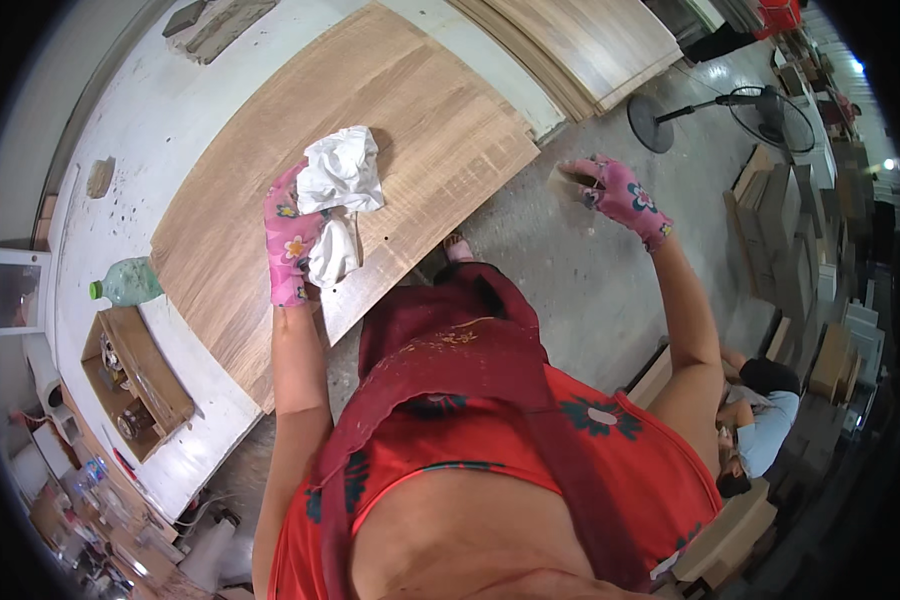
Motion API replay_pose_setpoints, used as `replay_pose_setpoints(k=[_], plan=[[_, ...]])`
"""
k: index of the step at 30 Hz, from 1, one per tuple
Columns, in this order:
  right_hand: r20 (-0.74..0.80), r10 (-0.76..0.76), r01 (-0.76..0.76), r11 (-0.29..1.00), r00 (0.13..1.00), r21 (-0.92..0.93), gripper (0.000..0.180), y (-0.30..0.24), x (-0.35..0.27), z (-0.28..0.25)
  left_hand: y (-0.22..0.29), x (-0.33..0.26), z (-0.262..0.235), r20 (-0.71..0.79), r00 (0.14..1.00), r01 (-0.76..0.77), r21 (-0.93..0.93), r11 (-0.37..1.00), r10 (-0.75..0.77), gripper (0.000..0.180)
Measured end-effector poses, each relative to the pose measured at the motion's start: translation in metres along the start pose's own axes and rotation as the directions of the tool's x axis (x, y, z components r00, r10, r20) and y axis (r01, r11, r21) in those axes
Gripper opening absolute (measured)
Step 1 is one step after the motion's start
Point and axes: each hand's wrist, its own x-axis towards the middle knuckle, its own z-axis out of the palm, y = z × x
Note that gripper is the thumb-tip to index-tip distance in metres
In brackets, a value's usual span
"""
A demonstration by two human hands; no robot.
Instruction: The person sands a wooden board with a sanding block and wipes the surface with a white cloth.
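Rag (pixel 340 172) is bunched in the left hand (pixel 290 237) over the board (pixel 450 130), left of centre, probably light and floppy, best grabbed by a fold, while a blurry thing (pixel 565 183) seems gripped by the right hand (pixel 622 196).

No legible txt, nos. or signs; yellowish marks (pixel 457 338) on dk. red apron (pixel 440 372) unreadable.

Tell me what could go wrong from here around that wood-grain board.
The green bottle sits right by the left edge of the wood-grain board; a shift that way might knock it over. The board's near edge borders the floor, so it could slip off if pulled. The right hand, out over the floor, seems to hold a blurred thing that might drop.
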Motion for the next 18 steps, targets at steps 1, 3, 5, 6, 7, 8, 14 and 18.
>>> replay_pose_setpoints(k=[1,3,5,6,7,8,14,18], plan=[[-0.095,-0.002,0.003,1.000,0.995,0.015,0.047,0.002,-0.004,0.009,0.003,-0.001,-0.001,-0.010,1.000,0.016,-0.045,0.999,-0.017,0.066],[-0.267,0.021,-0.016,1.000,0.963,0.019,0.047,0.009,-0.018,0.035,0.005,-0.018,0.005,-0.020,0.996,0.081,-0.091,0.993,-0.083,0.065],[-0.503,0.015,-0.014,1.000,0.864,0.005,0.046,0.000,0.008,0.073,0.017,-0.010,-0.004,-0.036,0.997,0.073,-0.055,0.996,-0.075,0.065],[-0.604,0.047,-0.053,0.999,0.796,0.008,0.045,-0.013,0.014,0.094,0.023,-0.008,-0.009,-0.042,0.997,0.071,-0.006,0.997,-0.071,0.065],[-0.693,0.077,-0.097,0.995,0.717,0.010,0.044,-0.031,0.016,0.113,0.021,-0.007,-0.014,-0.024,0.998,0.066,-0.019,0.998,-0.066,0.065],[-0.765,0.094,-0.144,0.990,0.637,0.002,0.044,-0.047,0.014,0.126,0.012,-0.009,-0.015,-0.013,0.997,0.070,-0.046,0.996,-0.070,0.064],[-0.582,-0.162,0.176,0.984,0.797,-0.034,0.050,-0.112,-0.026,0.218,0.004,-0.015,-0.017,-0.056,0.987,0.156,0.087,0.984,-0.151,0.065],[-0.528,-0.159,0.066,0.979,0.835,-0.191,0.039,-0.085,-0.013,0.148,0.010,-0.022,-0.012,-0.088,0.980,0.182,0.021,0.983,-0.180,0.064]])
